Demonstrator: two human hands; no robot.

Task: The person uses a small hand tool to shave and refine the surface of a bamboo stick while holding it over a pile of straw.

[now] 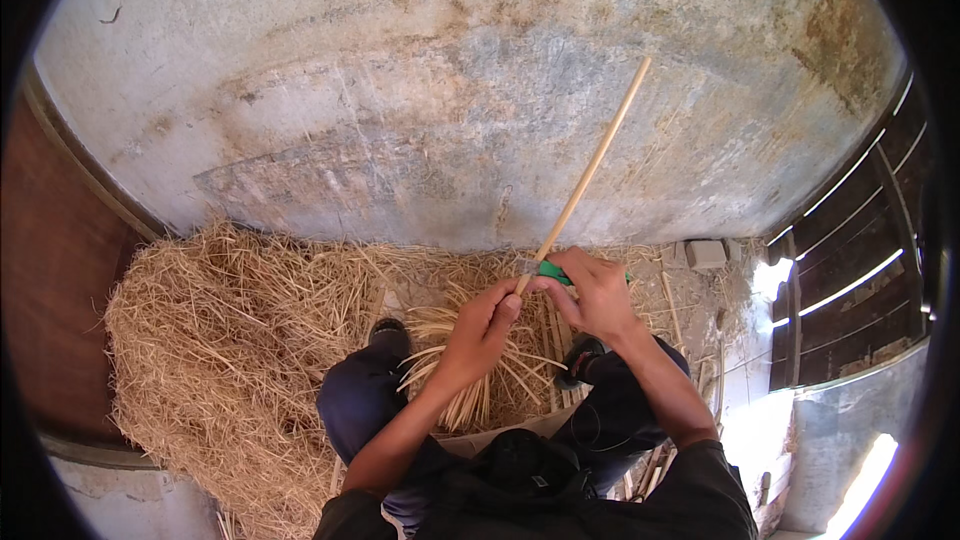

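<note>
Far left on the floor you've got a big pile of straw-like shavings (pixel 200 340), banked against the wall (pixel 400 140), likely to keep your foot space workable. Then your left hand (pixel 475 335): grip closed, thumb and fingers pinching the stick (pixel 598 155) near its lower end. Below it, between your legs, a fan of thin pale strips (pixel 465 410), probably kept there for easy reach.

Stick is in front of you, slanting up and right from the left grip, far end free in front of the wall. Low hold presumably steadies it right beside the blade.

Green-handled tool (pixel 553 272) sits at the stick just above your left fingers; blade partly hidden, exact contact can't be told. Right hand (pixel 597 295): fingers curled round the handle, grip closed, thumb reaching toward the stick, likely for control. Right of that, a small block (pixel 706 254) by the wall.
</note>
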